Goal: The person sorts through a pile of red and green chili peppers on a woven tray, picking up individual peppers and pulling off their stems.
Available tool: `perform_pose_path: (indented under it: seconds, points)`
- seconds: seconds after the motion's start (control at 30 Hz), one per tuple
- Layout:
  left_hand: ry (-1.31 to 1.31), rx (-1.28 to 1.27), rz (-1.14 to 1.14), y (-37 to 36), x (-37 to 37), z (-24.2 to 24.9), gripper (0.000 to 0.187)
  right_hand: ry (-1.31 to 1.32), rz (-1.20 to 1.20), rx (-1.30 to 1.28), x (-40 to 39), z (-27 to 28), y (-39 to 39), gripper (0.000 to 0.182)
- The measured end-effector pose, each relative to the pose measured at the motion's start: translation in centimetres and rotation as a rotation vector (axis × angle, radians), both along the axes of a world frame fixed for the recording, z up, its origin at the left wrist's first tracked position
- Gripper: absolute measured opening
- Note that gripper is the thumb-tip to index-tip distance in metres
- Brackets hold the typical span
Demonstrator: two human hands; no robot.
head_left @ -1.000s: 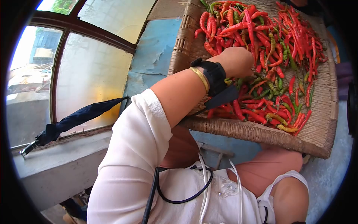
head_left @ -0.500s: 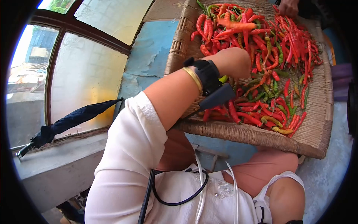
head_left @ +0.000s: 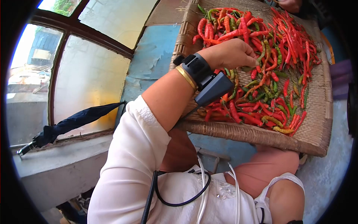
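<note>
My left hand (head_left: 233, 54) reaches over a woven basket tray (head_left: 238, 132) of chilli peppers. Its thumb and fingers are pinched together on a thin green chilli (head_left: 262, 53), which stands up from the fingertips. Red chillies (head_left: 233, 35) lie heaped behind the hand. Shrivelled green and reddish chillies (head_left: 257, 95) lie to its right and nearer me. A black strap (head_left: 197, 67) with a grey device and a gold bangle are on my left wrist. My right arm (head_left: 285, 198) shows only around the elbow at the lower right; its hand is out of view.
At the top right, another person's hand (head_left: 291, 4) is at the tray's far edge, near thin red chillies (head_left: 292, 41). A folded dark umbrella (head_left: 78, 121) leans on the windowsill (head_left: 74, 149) to my left. White cords and a black cable hang across my lap.
My left hand has opened from a fist-like shape into a forward pinch, with a green chilli now at its fingertips. An orange chilli above it has shifted left. The other person's hand has moved up.
</note>
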State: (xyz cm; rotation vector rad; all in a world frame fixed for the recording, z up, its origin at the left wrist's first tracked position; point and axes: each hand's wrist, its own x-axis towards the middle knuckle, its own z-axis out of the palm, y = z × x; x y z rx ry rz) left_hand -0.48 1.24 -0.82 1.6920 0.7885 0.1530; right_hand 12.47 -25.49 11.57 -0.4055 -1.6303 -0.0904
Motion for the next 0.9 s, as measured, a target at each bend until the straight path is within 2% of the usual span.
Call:
perform_pose_path:
  seconds: [0.07, 0.47, 0.57, 0.63, 0.67, 0.7, 0.73, 0.77, 0.8, 0.83, 0.9]
  points:
    - [-0.094, -0.112, 0.084, -0.1, 0.0, -0.1, 0.015, 0.001, 0.001, 0.003, -0.3, 0.0, 0.0, 0.012]
    - [-0.174, -0.172, 0.211, -0.2, -0.4, 0.8, 0.017, -0.052, 0.016, 0.089, -1.1, 1.7, -0.4, 0.013]
    - [-0.225, -0.176, 0.196, -0.2, -0.2, 1.5, 0.015, -0.090, -0.061, 0.197, 0.0, 3.3, 0.1, 0.013]
    - [-0.277, -0.238, 0.269, -0.8, -0.2, 2.4, 0.017, -0.065, -0.204, 0.250, 1.3, 4.1, 1.4, 0.013]
    - [-0.355, -0.298, 0.258, -1.1, -0.3, 2.8, 0.022, -0.047, -0.415, 0.153, 2.7, 2.4, 2.7, 0.013]
    - [-0.381, -0.295, 0.244, -1.1, -0.4, 3.0, 0.022, -0.055, -0.699, -0.052, 3.7, -0.1, 4.1, 0.013]
    - [-0.385, -0.337, 0.262, -1.1, -0.4, 3.0, 0.022, -0.126, -0.818, -0.299, 3.5, -2.0, 6.8, 0.013]
    - [-0.382, -0.380, 0.281, -1.0, -0.4, 3.0, 0.022, -0.308, -0.698, -0.548, 0.7, -1.4, 10.3, 0.020]
    - [-0.389, -0.391, 0.311, -1.2, -0.4, 3.1, 0.019, -0.288, -0.589, -0.724, 0.2, -3.6, 11.7, 0.024]
    - [-0.396, -0.390, 0.302, -1.1, -0.5, 3.1, 0.019, -0.367, -0.569, -0.735, 0.2, -5.7, 13.0, 0.031]
    - [-0.396, -0.415, 0.236, -1.0, -0.4, 2.9, 0.017, -0.439, -0.480, -0.939, -0.4, -7.3, 14.0, 0.032]
